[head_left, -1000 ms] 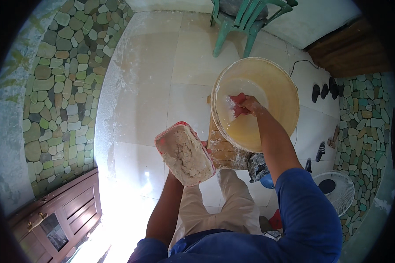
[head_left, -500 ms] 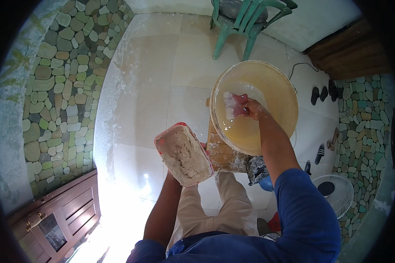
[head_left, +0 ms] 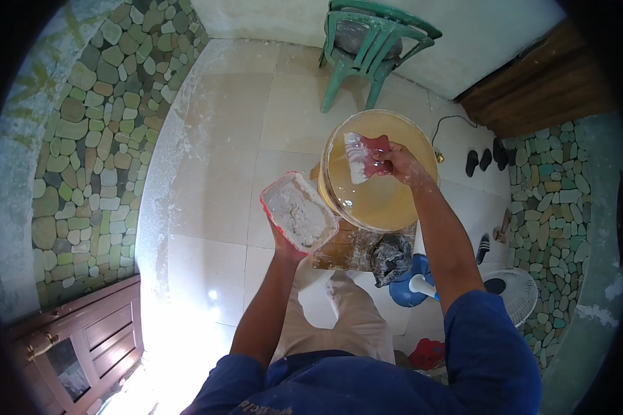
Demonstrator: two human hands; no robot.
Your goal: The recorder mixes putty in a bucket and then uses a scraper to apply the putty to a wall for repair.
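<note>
My right hand (head_left: 403,164) grips a dark red putty scraper (head_left: 376,153) whose pale blade end is wet and smeared with white paste. It is held over a big round yellowish bucket (head_left: 367,220) with cloudy liquid inside. To the left of the bucket, my left hand (head_left: 285,242) supports a rectangular red-edged plastic tub (head_left: 266,202) from below and the side. A lumpy greyish-white paste (head_left: 299,213) fills much of the tub. The two hands are apart, and the scraper does not touch the paste in the tub.
Under the bucket stands a low wooden bench (head_left: 339,250); a crumpled dark plastic bag (head_left: 392,257) sits at its near edge. A blue-and-white object (head_left: 410,285) and a fan (head_left: 512,290) are at right. Beyond the bucket is a green plastic chair (head_left: 361,48). Several dark sandals (head_left: 486,160) lie far right.
My right hand has raised the scraper from low inside the bucket toward its top. My left hand has shifted the tub slightly up and right, closer to the bucket. The whole view has moved somewhat.
</note>
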